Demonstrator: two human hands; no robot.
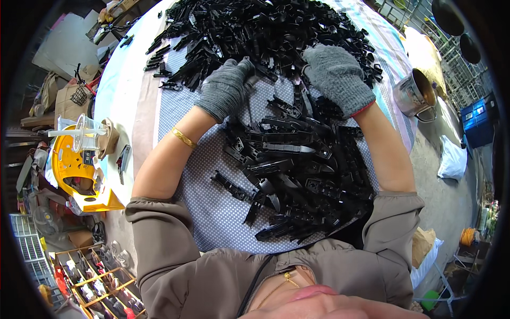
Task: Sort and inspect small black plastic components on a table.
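Observation:
Both my hands wear grey knitted gloves over a round table with a patterned cloth. My left hand [226, 89] is closed at the near edge of a big heap of black plastic parts [239, 32], its fingertips pinching a black plastic part [265, 72]. To the right, my right hand [337, 74] is curled palm down against the same heap; its fingertips are hidden, so what it grips cannot be made out. Between my forearms lies a second pile of long, narrow black parts [297, 170], reaching toward my body.
A metal mug [414, 94] stands at the table's right edge. On the left are a yellow plastic stool [74, 165] and a clear plastic cup [85, 133]. One loose black part [124, 164] lies near them. A blue bin [478, 121] and a white sack [452, 158] are on the right.

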